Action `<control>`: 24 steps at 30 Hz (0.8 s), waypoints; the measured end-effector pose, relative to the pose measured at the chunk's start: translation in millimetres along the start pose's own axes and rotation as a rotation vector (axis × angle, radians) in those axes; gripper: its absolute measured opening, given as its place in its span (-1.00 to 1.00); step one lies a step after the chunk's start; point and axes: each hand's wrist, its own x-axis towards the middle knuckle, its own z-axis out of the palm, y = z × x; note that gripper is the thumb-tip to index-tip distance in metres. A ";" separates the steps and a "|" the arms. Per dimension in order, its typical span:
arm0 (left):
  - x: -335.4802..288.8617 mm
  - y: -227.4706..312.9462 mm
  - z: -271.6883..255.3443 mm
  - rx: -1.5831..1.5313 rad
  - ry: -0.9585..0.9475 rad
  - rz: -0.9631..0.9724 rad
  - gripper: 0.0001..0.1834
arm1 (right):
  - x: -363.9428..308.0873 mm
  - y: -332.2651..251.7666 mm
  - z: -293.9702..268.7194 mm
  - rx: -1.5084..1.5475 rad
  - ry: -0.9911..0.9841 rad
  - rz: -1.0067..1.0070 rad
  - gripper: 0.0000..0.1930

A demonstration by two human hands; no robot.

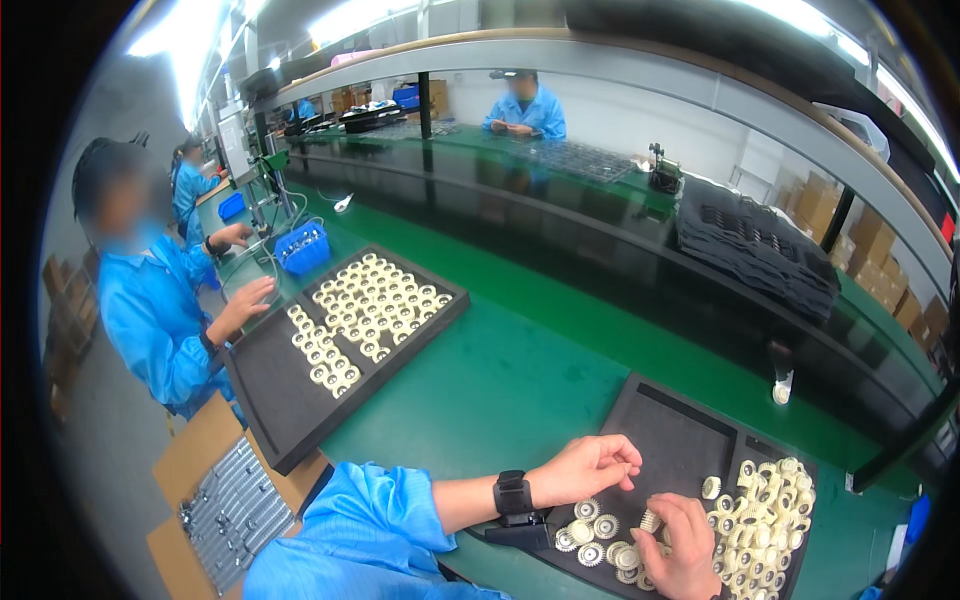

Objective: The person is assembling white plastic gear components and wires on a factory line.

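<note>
My left hand [590, 468] hovers over the near black tray [672, 432], its fingers curled together; whatever it may hold is hidden. Between the thumb and fingers of my right hand [688, 550] is a small cream toothed gear [650, 521], low over the tray. Several loose gears [592, 553] lie beneath and between my hands, some showing toothed faces with metallic centres. To the right of my right hand, a heap of cream gears [765, 515] fills the tray's right compartment. One gear [711, 487] stands on edge beside that heap.
Left of me a co-worker [150, 290] reaches toward another black tray [290, 455] with rows of cream parts. A blue bin [302, 247] holds metal parts. An open carton [235, 510] of metal pieces stands at lower left. A conveyor [560, 225] and stacked black trays [755, 245] lie beyond.
</note>
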 end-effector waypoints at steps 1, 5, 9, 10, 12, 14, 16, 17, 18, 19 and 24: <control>0.0 0.2 0.0 0.007 0.001 0.003 -0.81 | 0.5 0.6 -0.2 0.004 -0.004 -0.002 -0.61; -0.4 3.2 1.4 0.028 -0.005 0.002 -0.81 | -1.4 1.0 -0.2 -0.002 -0.005 0.004 -0.61; -0.9 0.1 0.8 0.008 -0.009 0.023 -0.82 | -0.3 0.1 -1.3 -0.004 -0.011 -0.010 -0.61; -1.1 -0.4 0.9 0.012 -0.008 0.026 -0.82 | -0.2 -0.3 -1.5 -0.005 -0.013 -0.010 -0.61; -0.9 -0.7 1.3 0.022 -0.008 0.029 -0.82 | 0.0 -0.6 -1.8 -0.011 -0.017 -0.017 -0.62; -0.6 -0.8 1.3 0.032 -0.006 0.028 -0.83 | -0.5 0.2 -0.7 -0.013 -0.017 -0.011 -0.62; 0.0 -0.6 0.7 0.062 -0.006 0.026 -0.83 | -1.0 0.9 0.1 -0.008 -0.017 -0.004 -0.62; -0.3 0.8 0.5 0.057 -0.006 0.025 -0.83 | -0.2 -0.4 -0.2 -0.012 -0.017 0.002 -0.63; -1.1 3.0 0.5 0.066 -0.004 0.022 -0.83 | 0.4 -1.3 -0.4 -0.015 -0.016 0.008 -0.63; -1.7 3.7 0.6 0.074 -0.002 0.018 -0.84 | 0.5 -1.6 -0.7 -0.015 -0.020 0.011 -0.63; -0.6 1.9 1.4 0.060 0.000 0.026 -0.84 | -2.7 8.1 9.7 -0.059 -0.017 -0.032 -0.57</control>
